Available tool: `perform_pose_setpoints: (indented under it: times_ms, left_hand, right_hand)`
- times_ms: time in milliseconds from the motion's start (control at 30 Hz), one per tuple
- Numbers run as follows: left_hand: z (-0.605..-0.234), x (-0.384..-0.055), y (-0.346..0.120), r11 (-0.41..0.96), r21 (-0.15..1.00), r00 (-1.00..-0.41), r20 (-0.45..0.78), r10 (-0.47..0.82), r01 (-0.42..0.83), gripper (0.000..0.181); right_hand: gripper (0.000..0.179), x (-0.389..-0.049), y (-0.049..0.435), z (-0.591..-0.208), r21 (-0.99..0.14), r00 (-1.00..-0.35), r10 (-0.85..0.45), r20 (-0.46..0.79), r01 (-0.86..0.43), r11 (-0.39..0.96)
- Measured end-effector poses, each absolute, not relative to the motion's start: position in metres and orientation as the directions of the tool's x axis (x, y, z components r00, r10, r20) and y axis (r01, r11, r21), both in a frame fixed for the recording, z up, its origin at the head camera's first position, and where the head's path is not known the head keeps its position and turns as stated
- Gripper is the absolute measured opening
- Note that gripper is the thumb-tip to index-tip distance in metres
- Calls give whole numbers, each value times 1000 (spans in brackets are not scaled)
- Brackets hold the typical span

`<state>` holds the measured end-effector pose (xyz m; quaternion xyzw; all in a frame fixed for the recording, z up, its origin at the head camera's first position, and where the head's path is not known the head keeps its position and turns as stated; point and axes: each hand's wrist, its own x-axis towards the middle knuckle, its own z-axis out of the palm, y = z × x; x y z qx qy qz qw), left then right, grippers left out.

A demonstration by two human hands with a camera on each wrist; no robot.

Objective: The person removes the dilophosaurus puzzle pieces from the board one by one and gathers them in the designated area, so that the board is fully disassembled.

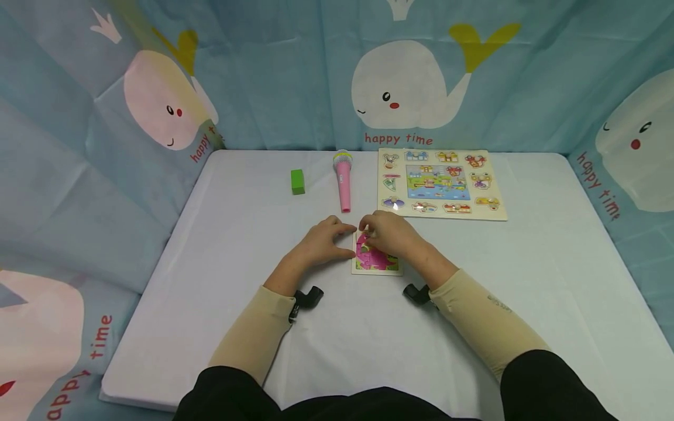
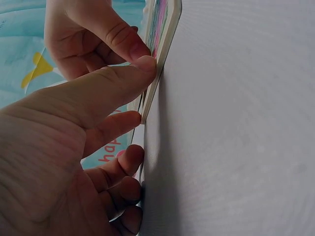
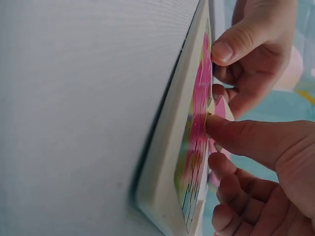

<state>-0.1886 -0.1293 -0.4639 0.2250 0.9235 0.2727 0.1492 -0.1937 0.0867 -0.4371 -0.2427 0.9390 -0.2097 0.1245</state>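
Observation:
A small wooden jigsaw board (image 1: 376, 272) with a pink animal picture lies flat on the table. The thumb and index fingertip of my left hand (image 1: 322, 242) touch its left edge, the thumb nearer me; the other fingers bend loosely beside it in the left wrist view. Over the board's upper part, my right hand (image 1: 392, 234) pinches a small pink puzzle piece (image 3: 220, 107) between thumb and fingers. That piece stands tilted up from the picture in the right wrist view, partly covered by the fingers. From above, the right hand hides the board's upper right part.
Beyond the hands lie a pink toy microphone (image 1: 343, 184) and a green block (image 1: 298, 182). A larger wooden knob puzzle (image 1: 442, 213) lies back right, close to the right hand. Whale-print curtains (image 1: 284, 88) rise behind the white table (image 1: 221, 280).

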Motion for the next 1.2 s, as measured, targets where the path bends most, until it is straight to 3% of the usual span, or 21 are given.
perform_pose_setpoints:
  times_ms: [567,1200]
  left_hand:
    - [-462,-186,-128,751,572,-854,-158,495,330,66]
    - [-459,-186,-128,753,576,-860,-159,484,318,63]
  right_hand:
    - [41,-186,93,-423,-473,-873,-480,-80,-391,789]
    - [32,-163,130,-372,-557,-867,-494,66,-443,703]
